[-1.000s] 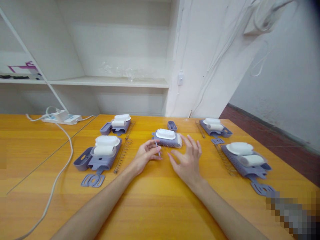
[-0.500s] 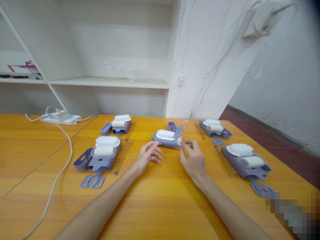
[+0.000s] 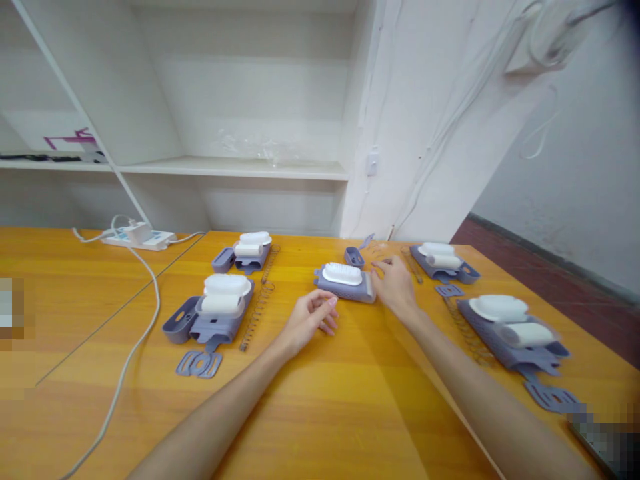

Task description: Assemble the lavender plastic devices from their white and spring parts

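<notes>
In the middle of the table lies a purple perforated holder (image 3: 345, 290), with a white oval brush-like piece (image 3: 343, 273) on top. My left hand (image 3: 311, 319) is by the holder's front left edge, empty, with its fingers loosely curled and apart. Reaching past the holder's right end, my right hand (image 3: 396, 285) has its fingers apart and nothing visible in them. Beyond the holder are a small purple cup (image 3: 355, 257) and a flat slotted purple piece (image 3: 368, 241). Thin wire coils (image 3: 381, 252) show near my right fingertips, partly hidden.
Similar sets stand around: purple holders (image 3: 217, 327) with white rolls (image 3: 221, 304) on the left, more holders (image 3: 493, 340) on the right. Wire springs (image 3: 257, 313) lie beside them. A white cable (image 3: 133, 347) runs from a power strip (image 3: 140, 237) across the table's left.
The slotted purple piece has left the top of the holder and is now behind the small cup. My right hand has moved forward; the view has shifted slightly left.
</notes>
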`<state>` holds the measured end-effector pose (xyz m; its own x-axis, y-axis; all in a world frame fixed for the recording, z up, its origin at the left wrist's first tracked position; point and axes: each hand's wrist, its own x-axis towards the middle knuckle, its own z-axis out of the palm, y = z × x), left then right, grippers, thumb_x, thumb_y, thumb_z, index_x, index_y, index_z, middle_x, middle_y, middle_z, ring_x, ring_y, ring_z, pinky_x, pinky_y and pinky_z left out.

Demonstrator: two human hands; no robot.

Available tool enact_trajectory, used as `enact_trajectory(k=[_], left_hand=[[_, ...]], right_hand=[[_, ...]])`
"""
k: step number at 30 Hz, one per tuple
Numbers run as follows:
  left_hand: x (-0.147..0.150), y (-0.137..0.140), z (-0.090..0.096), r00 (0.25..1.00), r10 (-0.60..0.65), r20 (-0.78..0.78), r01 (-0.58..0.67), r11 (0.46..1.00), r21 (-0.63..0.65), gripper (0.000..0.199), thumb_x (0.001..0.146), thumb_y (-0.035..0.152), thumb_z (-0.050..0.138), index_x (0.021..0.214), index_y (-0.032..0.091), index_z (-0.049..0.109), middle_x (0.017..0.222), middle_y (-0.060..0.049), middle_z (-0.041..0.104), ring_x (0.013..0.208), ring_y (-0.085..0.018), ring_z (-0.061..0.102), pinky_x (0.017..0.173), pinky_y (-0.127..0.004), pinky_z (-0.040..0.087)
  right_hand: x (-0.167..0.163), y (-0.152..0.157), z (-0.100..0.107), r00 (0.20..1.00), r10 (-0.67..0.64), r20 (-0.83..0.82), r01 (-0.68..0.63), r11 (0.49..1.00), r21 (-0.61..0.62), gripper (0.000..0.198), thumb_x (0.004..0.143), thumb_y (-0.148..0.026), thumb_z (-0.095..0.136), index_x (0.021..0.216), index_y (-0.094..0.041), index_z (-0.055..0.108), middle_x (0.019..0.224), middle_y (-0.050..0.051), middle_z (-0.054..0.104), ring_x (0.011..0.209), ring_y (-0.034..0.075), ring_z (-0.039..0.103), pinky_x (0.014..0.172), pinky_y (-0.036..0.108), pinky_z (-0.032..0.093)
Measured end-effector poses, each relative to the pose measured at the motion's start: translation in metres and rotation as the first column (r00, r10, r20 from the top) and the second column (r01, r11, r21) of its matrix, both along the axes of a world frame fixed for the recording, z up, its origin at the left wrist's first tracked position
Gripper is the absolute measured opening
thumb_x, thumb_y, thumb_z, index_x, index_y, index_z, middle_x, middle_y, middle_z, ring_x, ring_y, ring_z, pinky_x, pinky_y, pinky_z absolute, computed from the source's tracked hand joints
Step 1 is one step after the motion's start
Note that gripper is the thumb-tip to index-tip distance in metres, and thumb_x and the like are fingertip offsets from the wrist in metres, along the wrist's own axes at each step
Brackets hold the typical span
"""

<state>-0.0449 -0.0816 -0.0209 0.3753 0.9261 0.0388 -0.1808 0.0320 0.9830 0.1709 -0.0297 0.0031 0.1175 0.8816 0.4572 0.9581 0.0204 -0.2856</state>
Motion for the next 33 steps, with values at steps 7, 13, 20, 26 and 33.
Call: enact_trajectory(k=[7, 13, 20, 26, 33], left_hand=[[0.000, -0.001, 0.004, 1.000, 0.000, -0.001, 0.000, 1.000, -0.008, 0.038, 0.078, 0.047, 0.059, 0.094, 0.014, 0.053, 0.071, -0.002, 0.058, 0.055, -0.013, 0.059, 0.049, -0.024, 0.050], [0.000, 0.000, 0.004, 1.000, -0.002, 0.000, 0.002, 1.000, -0.018, 0.039, 0.077, 0.048, 0.061, 0.092, 0.013, 0.053, 0.071, -0.002, 0.058, 0.055, -0.012, 0.059, 0.048, -0.024, 0.050], [-0.001, 0.002, 0.001, 1.000, -0.002, 0.006, 0.002, 1.000, -0.012, 0.038, 0.077, 0.048, 0.060, 0.092, 0.013, 0.054, 0.071, -0.002, 0.058, 0.055, -0.012, 0.058, 0.048, -0.024, 0.049], [0.000, -0.001, 0.006, 1.000, 0.008, -0.007, -0.008, 1.000, -0.011, 0.039, 0.078, 0.048, 0.059, 0.094, 0.013, 0.053, 0.071, -0.002, 0.057, 0.055, -0.012, 0.058, 0.047, -0.024, 0.049], [0.001, -0.003, 0.006, 1.000, 0.011, 0.019, -0.011, 1.000, 0.018, 0.063, 0.070, 0.040, 0.071, 0.119, 0.020, 0.038, 0.087, -0.002, 0.055, 0.058, -0.011, 0.059, 0.048, -0.026, 0.051]], right_hand=[[-0.009, 0.045, 0.004, 0.972, -0.199, -0.126, 0.168, 0.961, -0.221, 0.034, 0.079, -0.044, 0.052, 0.082, -0.018, 0.073, 0.087, 0.013, 0.068, 0.085, 0.027, 0.063, 0.070, 0.035, 0.046], [-0.008, 0.065, 0.000, 0.920, -0.365, -0.142, 0.308, 0.898, -0.316, 0.044, 0.069, -0.051, 0.060, 0.087, -0.012, 0.071, 0.093, 0.020, 0.068, 0.089, 0.034, 0.063, 0.071, 0.042, 0.046], [-0.012, 0.063, 0.000, 0.900, -0.406, -0.161, 0.358, 0.897, -0.260, 0.031, 0.070, -0.035, 0.060, 0.086, -0.010, 0.071, 0.088, 0.021, 0.068, 0.086, 0.033, 0.064, 0.070, 0.041, 0.045], [-0.014, 0.035, 0.016, 0.926, -0.332, -0.180, 0.328, 0.943, -0.050, 0.034, 0.080, -0.032, 0.047, 0.091, -0.013, 0.073, 0.092, 0.018, 0.069, 0.089, 0.029, 0.062, 0.074, 0.037, 0.042], [-0.017, -0.030, 0.013, 0.892, 0.239, -0.384, -0.196, 0.969, 0.149, 0.026, 0.076, -0.033, 0.056, 0.069, -0.016, 0.073, 0.070, 0.005, 0.065, 0.062, 0.015, 0.058, 0.059, 0.026, 0.041]])
